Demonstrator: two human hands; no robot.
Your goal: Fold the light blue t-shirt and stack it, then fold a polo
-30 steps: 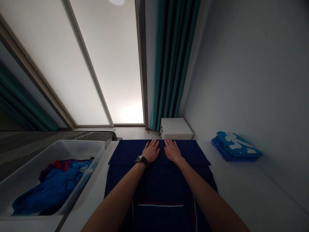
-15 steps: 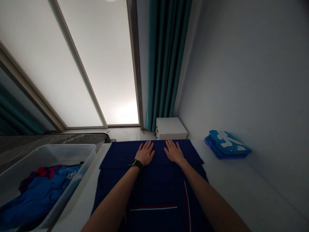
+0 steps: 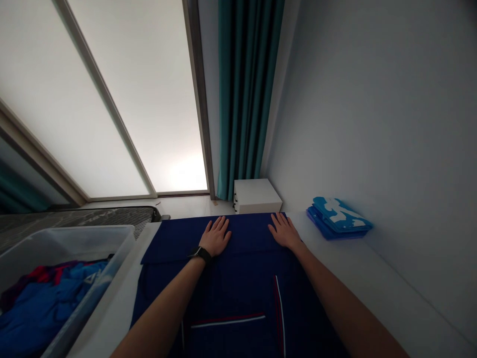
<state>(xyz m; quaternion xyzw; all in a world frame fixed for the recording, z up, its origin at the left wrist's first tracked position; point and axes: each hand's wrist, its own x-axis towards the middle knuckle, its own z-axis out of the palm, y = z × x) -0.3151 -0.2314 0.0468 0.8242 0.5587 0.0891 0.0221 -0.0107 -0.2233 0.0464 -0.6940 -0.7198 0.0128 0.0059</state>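
Note:
A dark navy garment (image 3: 231, 283) with red and white stripe trim lies spread on the white table, its far part folded over as a flat band. My left hand (image 3: 216, 237) rests palm down on that band, fingers spread, with a dark watch (image 3: 201, 254) on the wrist. Flat near the band's far right corner lies my right hand (image 3: 285, 231), its fingers extended. Neither hand grips the cloth. The garment's near end runs out of view between my forearms.
At the left, a translucent plastic bin (image 3: 122, 248) holds blue and red clothes (image 3: 48, 298). A folded blue and white stack (image 3: 339, 218) sits on the table (image 3: 357, 278) against the right wall. Beyond the far edge stand a white cabinet (image 3: 257, 194) and a teal curtain (image 3: 246, 99).
My right hand has slid rightward along the folded band, away from the left hand. The left hand stays on about the same spot of cloth. The whole view has shifted slightly.

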